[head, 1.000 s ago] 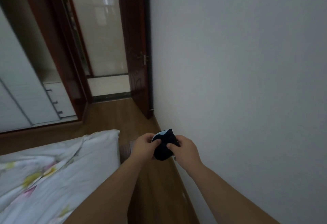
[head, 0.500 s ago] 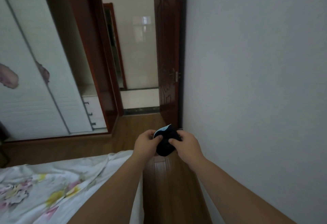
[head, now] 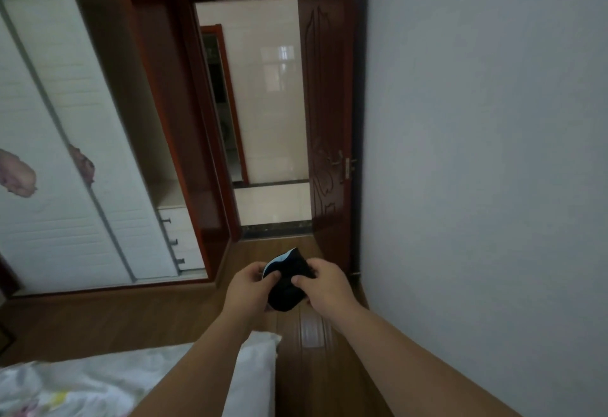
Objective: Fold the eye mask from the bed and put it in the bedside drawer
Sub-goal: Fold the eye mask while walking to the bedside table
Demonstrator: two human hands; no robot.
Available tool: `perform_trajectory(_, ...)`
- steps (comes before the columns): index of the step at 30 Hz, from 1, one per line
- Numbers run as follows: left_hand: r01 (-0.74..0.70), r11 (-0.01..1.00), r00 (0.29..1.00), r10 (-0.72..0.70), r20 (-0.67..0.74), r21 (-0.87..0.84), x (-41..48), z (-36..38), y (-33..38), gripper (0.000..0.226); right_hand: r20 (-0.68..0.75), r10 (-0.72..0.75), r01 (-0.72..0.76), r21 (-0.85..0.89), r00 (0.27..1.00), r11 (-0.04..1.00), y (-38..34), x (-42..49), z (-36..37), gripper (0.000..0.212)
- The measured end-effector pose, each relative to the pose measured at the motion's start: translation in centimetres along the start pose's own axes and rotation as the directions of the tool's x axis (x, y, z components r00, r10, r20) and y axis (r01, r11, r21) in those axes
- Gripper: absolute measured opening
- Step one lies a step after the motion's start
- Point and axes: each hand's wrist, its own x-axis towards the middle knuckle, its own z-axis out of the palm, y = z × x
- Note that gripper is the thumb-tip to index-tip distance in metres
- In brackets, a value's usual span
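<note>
A black eye mask (head: 287,285) with a pale blue edge sits bunched and folded between both my hands, held in the air over the wooden floor. My left hand (head: 251,288) pinches its left side with thumb and fingers. My right hand (head: 325,285) grips its right side, thumb on the front. The bed (head: 131,380) with its white flowered sheet lies at the lower left, under my left forearm. No bedside drawer is in view.
A grey wall (head: 487,186) runs close along the right. Ahead, a dark wooden door (head: 329,140) stands open onto a tiled room. A white sliding wardrobe (head: 65,153) with small drawers (head: 177,239) fills the left. A narrow strip of wooden floor (head: 316,367) lies between bed and wall.
The view has tilted up and turned left, bringing the wardrobe and doorway into sight. Both hands still hold the mask, and less of the bed shows.
</note>
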Motion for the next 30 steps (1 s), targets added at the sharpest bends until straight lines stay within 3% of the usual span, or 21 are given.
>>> perform_trajectory(16, 0.074, 0.997, 0.971, -0.075, -0.225, -0.014, 21.2, 1.7, -0.1, 0.006, 0.197, -0.057, 0.060, -0.008, 0.979, 0.998, 0.6, 23.6, 0.3, 0.025)
perform_trajectory(22, 0.119, 0.992, 0.953, -0.128, -0.274, -0.048, 29.7, -1.2, -1.6, 0.004, 0.273, -0.047, 0.047, 0.005, 0.961, 0.999, -0.4, 32.8, 4.6, 0.025)
perform_trajectory(30, 0.073, 0.997, 0.939, -0.080, -0.334, -0.034, 40.7, -8.6, -1.6, 0.005, 0.318, -0.081, 0.072, 0.041, 0.945, 0.997, -4.1, 44.3, 12.7, 0.024)
